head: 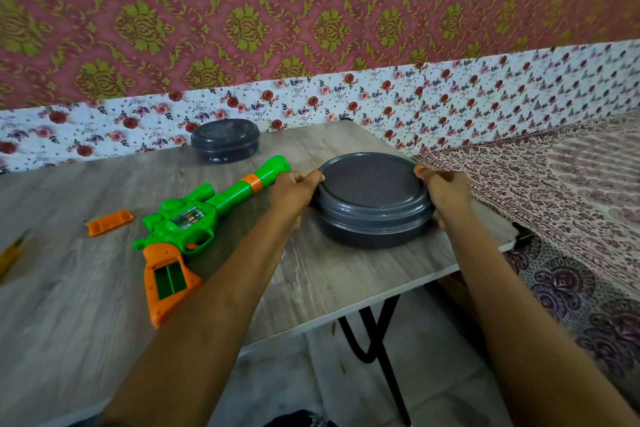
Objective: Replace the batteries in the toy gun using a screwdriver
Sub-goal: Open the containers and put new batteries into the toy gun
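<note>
Table (329,288) — toy gun (188,218) near container (372,191); orange cover (110,222) apart

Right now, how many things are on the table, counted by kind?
Grey round lidded containers: 2, the near container gripped by the left hand and right hand, the far container behind.
Toy gun: 1
Orange cover: 1
Blurred yellow object, left edge: 1
Total: 5

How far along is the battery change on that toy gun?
Done: the orange plastic battery cover lies off beside the green and orange plastic toy gun, whose compartment looks empty. In hand: left grip and right grip hold the lid of the near grey round container. Left: batteries in, cover screwed back.
</note>
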Motion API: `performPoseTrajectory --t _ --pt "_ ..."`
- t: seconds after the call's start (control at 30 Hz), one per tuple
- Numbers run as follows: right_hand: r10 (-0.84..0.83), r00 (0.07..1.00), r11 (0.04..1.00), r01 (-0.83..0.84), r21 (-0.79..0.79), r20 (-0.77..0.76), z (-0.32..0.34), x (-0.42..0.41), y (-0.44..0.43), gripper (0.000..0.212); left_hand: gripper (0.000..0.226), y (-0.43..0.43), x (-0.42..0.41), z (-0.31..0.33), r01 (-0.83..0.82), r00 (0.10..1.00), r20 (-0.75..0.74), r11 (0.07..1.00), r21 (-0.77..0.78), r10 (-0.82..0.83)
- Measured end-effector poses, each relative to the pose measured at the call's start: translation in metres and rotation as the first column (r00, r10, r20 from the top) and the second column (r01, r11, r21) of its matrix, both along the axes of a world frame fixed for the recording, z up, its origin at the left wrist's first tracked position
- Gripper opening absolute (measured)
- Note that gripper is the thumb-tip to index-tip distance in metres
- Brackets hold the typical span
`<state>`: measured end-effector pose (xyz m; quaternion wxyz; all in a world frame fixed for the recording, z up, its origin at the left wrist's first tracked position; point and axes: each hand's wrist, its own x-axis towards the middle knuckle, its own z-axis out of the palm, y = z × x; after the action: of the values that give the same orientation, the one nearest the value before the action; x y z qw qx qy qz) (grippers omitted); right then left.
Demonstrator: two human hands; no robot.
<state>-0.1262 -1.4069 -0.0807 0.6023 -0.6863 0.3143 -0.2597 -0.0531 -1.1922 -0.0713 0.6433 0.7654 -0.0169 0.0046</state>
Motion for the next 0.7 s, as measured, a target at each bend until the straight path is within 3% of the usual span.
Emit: performPoseTrajectory --t 0.1,0.2,0.27,0.4,0.5,0.6,0.7 --pt "0.021 1.000 0.999 -0.020 -0.032 0.015 -0.003 0.000 -0.002 0.060 0.043 0.002 -0.003 0.000 -0.029 0.995 0.094 0.993 0.114 0.018" --pt "0.010 1.000 0.997 -0.010 -0.081 -0.003 0.004 -0.007 0.007 0.047 0.041 0.006 -0.006 0.008 0.018 0.984 0.163 0.947 0.319 -0.074" --pt "0.025 0.995 0.973 -0.046 -0.228 -0.095 0.010 -0.015 0.013 0.045 0.031 0.007 -0.010 0.015 0.056 0.974 0.166 0.878 0.475 -0.152" --pt "0.106 0.994 0.827 -0.109 -0.551 -0.038 0.018 -0.049 0.028 0.047 0.043 0.021 -0.031 0.032 0.000 0.884 0.365 0.781 0.624 -0.292" --pt "0.244 0.964 0.613 -0.240 -0.753 -0.108 0.020 -0.079 0.039 0.048 0.032 0.038 -0.056 0.045 0.172 0.783 0.362 0.735 0.655 -0.506" --pt "0.314 0.914 0.479 -0.385 -0.789 -0.256 0.016 -0.096 0.044 0.066 0.032 0.042 -0.077 0.046 0.218 0.706 0.286 0.584 0.782 -0.647" --pt "0.310 0.910 0.481 -0.400 -0.780 -0.276 0.014 -0.086 0.044 0.068 0.030 0.035 -0.075 0.041 0.118 0.703 0.334 0.565 0.816 -0.628"
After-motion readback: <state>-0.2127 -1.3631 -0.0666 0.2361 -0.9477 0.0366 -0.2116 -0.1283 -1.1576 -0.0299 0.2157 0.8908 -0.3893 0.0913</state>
